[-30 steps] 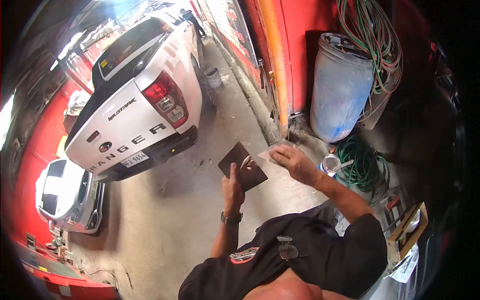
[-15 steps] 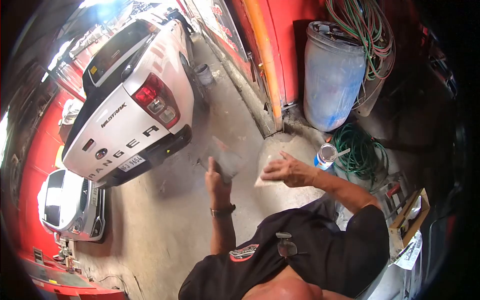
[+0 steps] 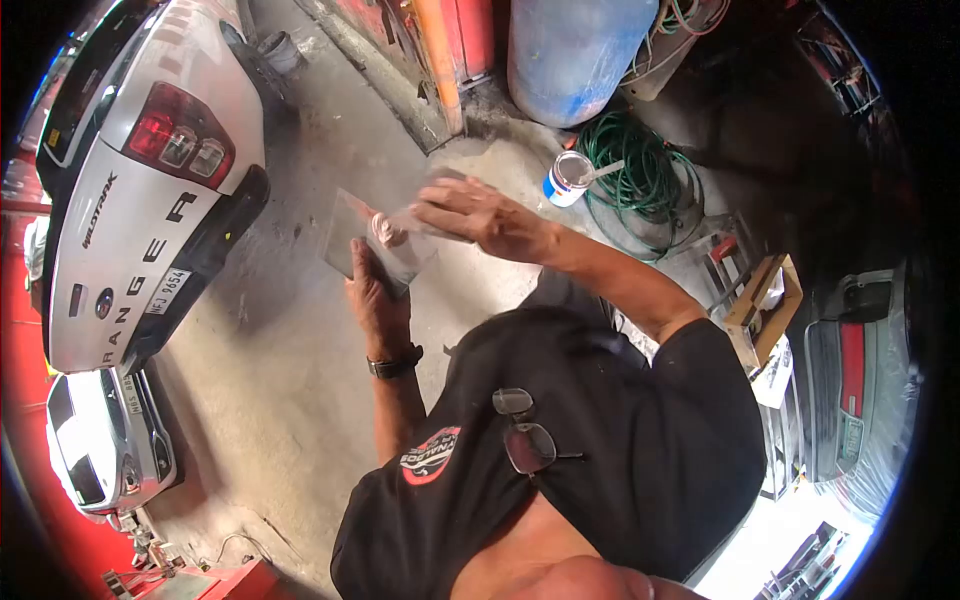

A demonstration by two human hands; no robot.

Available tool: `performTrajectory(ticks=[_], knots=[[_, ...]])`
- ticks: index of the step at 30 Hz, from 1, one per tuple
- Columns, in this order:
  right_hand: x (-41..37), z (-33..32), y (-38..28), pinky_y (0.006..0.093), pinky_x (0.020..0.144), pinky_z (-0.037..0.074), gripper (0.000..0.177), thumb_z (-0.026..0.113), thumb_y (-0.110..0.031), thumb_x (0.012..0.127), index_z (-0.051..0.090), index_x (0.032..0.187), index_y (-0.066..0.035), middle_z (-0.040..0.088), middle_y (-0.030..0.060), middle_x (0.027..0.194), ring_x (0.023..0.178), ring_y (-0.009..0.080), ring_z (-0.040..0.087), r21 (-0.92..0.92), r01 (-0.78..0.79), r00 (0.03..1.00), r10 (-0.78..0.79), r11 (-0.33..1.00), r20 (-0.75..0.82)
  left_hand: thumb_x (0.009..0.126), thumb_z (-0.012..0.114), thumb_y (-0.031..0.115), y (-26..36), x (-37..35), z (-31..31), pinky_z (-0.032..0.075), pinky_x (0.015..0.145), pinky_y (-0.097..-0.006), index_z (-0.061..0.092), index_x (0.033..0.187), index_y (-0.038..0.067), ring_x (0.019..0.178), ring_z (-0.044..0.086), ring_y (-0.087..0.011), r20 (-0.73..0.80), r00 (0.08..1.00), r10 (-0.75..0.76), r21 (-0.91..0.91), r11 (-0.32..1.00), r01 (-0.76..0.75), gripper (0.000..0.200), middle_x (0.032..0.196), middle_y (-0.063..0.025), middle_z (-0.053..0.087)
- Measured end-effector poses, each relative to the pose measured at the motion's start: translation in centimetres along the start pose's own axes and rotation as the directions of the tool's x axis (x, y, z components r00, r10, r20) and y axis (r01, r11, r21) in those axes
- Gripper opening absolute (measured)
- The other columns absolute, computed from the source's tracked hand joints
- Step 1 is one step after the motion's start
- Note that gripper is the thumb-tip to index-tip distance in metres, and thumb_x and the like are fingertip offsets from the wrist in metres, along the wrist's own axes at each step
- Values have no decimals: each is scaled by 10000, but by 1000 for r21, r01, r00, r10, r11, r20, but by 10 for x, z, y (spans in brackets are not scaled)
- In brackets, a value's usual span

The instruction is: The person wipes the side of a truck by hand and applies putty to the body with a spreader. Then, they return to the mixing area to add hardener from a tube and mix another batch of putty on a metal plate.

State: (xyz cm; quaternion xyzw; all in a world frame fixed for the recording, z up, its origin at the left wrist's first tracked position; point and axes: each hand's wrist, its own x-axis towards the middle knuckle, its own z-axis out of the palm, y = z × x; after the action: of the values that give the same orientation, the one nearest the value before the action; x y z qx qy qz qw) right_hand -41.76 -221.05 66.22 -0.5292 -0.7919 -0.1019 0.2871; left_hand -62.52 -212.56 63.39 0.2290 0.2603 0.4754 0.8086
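My left hand (image 3: 376,305), with a dark watch at its wrist, holds a flat greyish plate (image 3: 350,235) from below. A lump of pinkish paste (image 3: 386,230) lies on the plate's surface. My right hand (image 3: 485,215) is closed round a flat, thin spreader (image 3: 440,205) that is blurred by motion. The spreader's edge is close to the paste; whether it touches is hard to tell. Beyond my right forearm an open can (image 3: 570,178) with a blue and white label stands on the floor, a flat stick across its rim.
A white pickup (image 3: 150,210) stands at the left, a white car (image 3: 110,435) below it. A coiled green hose (image 3: 640,175) lies beside the can, near a blue drum (image 3: 575,60). An open cardboard box (image 3: 765,310) and a bumper (image 3: 850,390) are at the right.
The view has swung right and down. My right hand has come in close to the plate and paste, where it was apart before. My left hand still holds the plate.
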Motion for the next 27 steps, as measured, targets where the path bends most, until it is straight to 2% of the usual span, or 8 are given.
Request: performTrajectory(ticks=[3, 6, 7, 9, 12, 18, 23, 27], knots=[[-44, 13, 45, 401, 883, 490, 388, 573, -72, 892, 561, 1278, -33, 595, 114, 1204, 1109, 251, 582, 201, -88, 974, 42, 976, 224, 981, 576, 309, 0, 19, 6, 555, 792, -351, 462, 1335, 19, 915, 659, -200, 64, 970, 236, 274, 930, -244, 472, 1116, -76, 647], [-33, -24, 47, 336, 773, 508, 332, 603, -199, 952, 578, 1214, 3, 658, 78, 1011, 921, 177, 636, 678, -718, 566, 698, 156, 438, 920, 677, 345, -8, 45, 20, 533, 748, -322, 467, 1284, -6, 879, 641, -161, -99, 982, 161, 294, 947, -126, 548, 1048, -73, 652], [-27, -41, 55, 297, 730, 517, 401, 629, -301, 955, 576, 1192, 19, 667, 45, 899, 804, 127, 637, 613, -787, 408, 806, 73, 428, 901, 712, 312, -14, 56, 12, 509, 685, -298, 566, 1110, -29, 817, 610, -122, -145, 974, 177, 622, 781, -49, 426, 922, -44, 656], [-25, -41, 84, 310, 805, 519, 378, 615, -247, 956, 549, 1232, 3, 656, 59, 1016, 903, 147, 633, 844, -459, 370, 803, -278, 466, 908, 705, 295, -34, 68, 12, 489, 678, -281, 624, 969, -33, 780, 573, -96, 84, 994, 75, 771, 627, -112, 344, 856, -9, 650], [-19, -47, 133, 321, 880, 508, 405, 591, -230, 964, 506, 1293, -8, 623, 65, 1137, 1003, 151, 610, 871, -374, 329, 833, -319, 446, 945, 655, 244, -82, 90, 15, 473, 675, -263, 666, 891, -30, 758, 537, -68, 418, 908, 29, 786, 490, -377, 279, 818, 17, 645], [-27, -67, 173, 303, 730, 552, 349, 563, -293, 978, 588, 1176, -7, 678, 88, 1034, 850, 165, 671, 794, -362, 402, 687, -489, 606, 999, 567, 252, -106, 142, 114, 508, 724, -268, 609, 1053, -15, 822, 579, -86, -70, 998, 2, 283, 959, 18, 276, 914, -2, 643], [-24, -45, 196, 305, 712, 566, 335, 570, -255, 975, 559, 1189, 2, 670, 97, 1020, 830, 182, 673, 709, -29, 413, 637, -705, 651, 989, 581, 290, -113, 175, 194, 535, 732, -287, 574, 1114, 17, 836, 615, -104, -32, 999, 25, 275, 961, -15, 300, 942, -30, 648], [-36, -40, 272, 308, 798, 527, 416, 619, -322, 944, 573, 1176, 21, 661, 112, 1073, 884, 185, 653, 821, -229, 247, 785, -522, 568, 974, 606, 281, -134, 193, 212, 554, 732, -300, 585, 1105, 18, 828, 642, -123, 108, 994, -10, 490, 870, -45, 294, 958, -47, 662]])
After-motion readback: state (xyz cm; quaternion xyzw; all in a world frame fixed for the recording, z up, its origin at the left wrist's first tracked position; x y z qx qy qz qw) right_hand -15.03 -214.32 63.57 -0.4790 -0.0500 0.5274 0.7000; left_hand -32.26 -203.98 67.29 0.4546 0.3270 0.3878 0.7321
